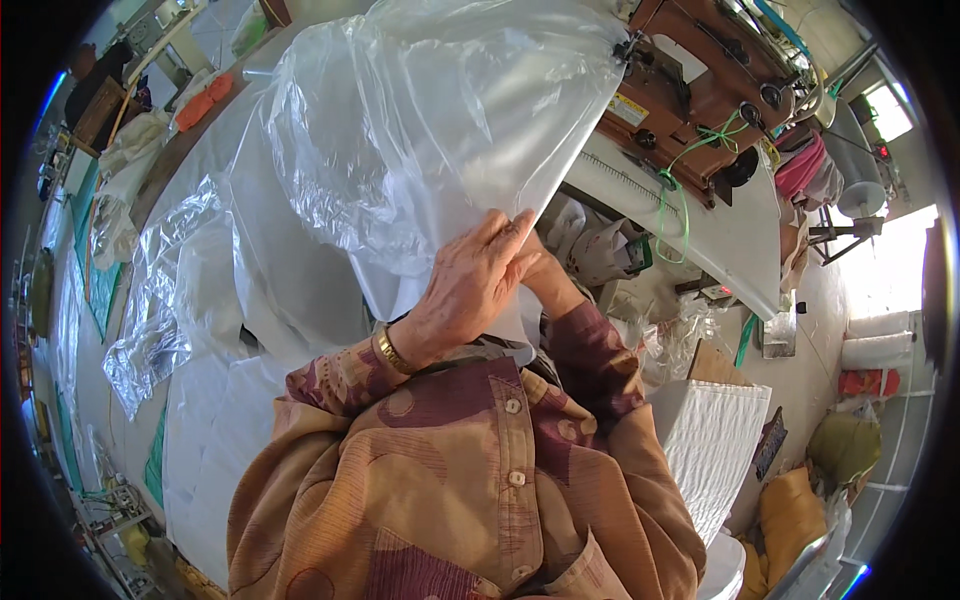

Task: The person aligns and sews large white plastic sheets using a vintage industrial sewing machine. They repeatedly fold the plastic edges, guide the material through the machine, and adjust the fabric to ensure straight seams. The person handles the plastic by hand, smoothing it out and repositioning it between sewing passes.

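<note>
— While both hands meet at chest height, what do they grip?
— Left hand (468, 290) and right hand (537, 268) pinch the clear plastic bag (430, 130), which billows above them over the bench (215, 420).

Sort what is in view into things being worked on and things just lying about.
In hand:
- large clear plastic bag, gripped at its edge by the left hand and the right hand

Lying about:
- brown sewing machine
- green cord
- crinkled clear plastic sheet
- white quilted fabric
</note>
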A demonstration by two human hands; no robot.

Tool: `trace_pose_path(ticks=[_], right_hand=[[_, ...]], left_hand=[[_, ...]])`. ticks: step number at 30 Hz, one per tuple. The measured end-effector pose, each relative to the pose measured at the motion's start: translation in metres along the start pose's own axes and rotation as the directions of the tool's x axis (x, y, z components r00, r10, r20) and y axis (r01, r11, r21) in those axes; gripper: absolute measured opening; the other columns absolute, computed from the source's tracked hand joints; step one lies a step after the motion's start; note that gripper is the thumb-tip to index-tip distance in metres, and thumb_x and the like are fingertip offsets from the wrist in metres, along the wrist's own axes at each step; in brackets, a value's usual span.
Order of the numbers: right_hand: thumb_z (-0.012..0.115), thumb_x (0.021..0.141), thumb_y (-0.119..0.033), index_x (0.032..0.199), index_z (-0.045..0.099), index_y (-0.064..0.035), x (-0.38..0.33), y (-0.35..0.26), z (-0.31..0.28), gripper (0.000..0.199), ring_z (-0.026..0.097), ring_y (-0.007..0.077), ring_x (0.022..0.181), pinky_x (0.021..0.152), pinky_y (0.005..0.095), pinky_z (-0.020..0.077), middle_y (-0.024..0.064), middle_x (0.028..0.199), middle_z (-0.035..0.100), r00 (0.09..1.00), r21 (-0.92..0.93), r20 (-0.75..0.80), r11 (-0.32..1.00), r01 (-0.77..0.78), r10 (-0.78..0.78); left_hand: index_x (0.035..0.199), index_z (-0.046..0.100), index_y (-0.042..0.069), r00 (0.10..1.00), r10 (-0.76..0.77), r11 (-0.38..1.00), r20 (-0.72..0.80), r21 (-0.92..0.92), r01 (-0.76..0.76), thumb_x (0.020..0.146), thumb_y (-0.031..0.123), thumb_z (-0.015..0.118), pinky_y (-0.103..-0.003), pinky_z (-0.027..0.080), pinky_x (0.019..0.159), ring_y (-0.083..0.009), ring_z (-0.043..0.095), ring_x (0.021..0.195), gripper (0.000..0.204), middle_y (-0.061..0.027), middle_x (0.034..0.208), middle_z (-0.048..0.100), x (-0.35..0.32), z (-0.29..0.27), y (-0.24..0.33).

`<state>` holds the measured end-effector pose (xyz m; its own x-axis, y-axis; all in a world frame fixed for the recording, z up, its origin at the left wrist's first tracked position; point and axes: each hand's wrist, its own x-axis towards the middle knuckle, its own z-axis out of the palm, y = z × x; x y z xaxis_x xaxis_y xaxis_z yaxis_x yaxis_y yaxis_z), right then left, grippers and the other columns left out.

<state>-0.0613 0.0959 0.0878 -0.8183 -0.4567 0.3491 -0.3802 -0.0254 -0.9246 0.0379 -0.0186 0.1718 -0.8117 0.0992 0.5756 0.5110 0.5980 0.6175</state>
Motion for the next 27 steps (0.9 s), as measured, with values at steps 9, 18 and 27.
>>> trace_pose_path(ticks=[9,18,27], right_hand=[[0.058,0.095,-0.024,0.123,0.059,-0.0023,0.07,-0.027,-0.086,0.035,0.055,0.0282,0.115,0.1,0.0428,0.04,0.0125,0.119,0.063,0.689,-0.843,-0.392,0.538,-0.004,-0.609],[0.064,0.092,-0.042,0.119,0.063,0.0043,0.107,-0.092,0.005,0.053,0.064,0.0242,0.106,0.1,0.0375,0.0454,0.015,0.111,0.069,0.84,-0.133,0.542,0.99,0.046,0.034],[0.062,0.095,-0.025,0.094,0.064,0.0032,0.086,-0.029,-0.095,0.029,0.064,0.0197,0.073,0.067,0.0319,0.0494,0.0137,0.083,0.068,0.769,-0.657,-0.575,0.717,-0.232,-0.278]], left_hand=[[0.116,0.061,-0.002,0.992,0.08,0.984,0.102,0.15,-0.095,0.085,0.001,0.063,-0.039,0.048,0.062,-0.0277,0.059,0.07,0.031,-0.0106,0.086,0.052,-0.006,0.026,-0.02],[0.112,0.061,-0.002,0.986,0.07,0.987,0.151,0.135,-0.09,0.088,0.003,0.058,-0.042,0.048,0.062,-0.0321,0.06,0.072,0.025,-0.0131,0.087,0.054,-0.007,0.026,-0.033],[0.111,0.062,-0.003,0.987,0.058,0.998,0.151,0.026,-0.063,0.084,0.002,0.061,-0.041,0.05,0.065,-0.0316,0.061,0.073,0.027,-0.0129,0.088,0.055,-0.007,0.036,-0.032]])
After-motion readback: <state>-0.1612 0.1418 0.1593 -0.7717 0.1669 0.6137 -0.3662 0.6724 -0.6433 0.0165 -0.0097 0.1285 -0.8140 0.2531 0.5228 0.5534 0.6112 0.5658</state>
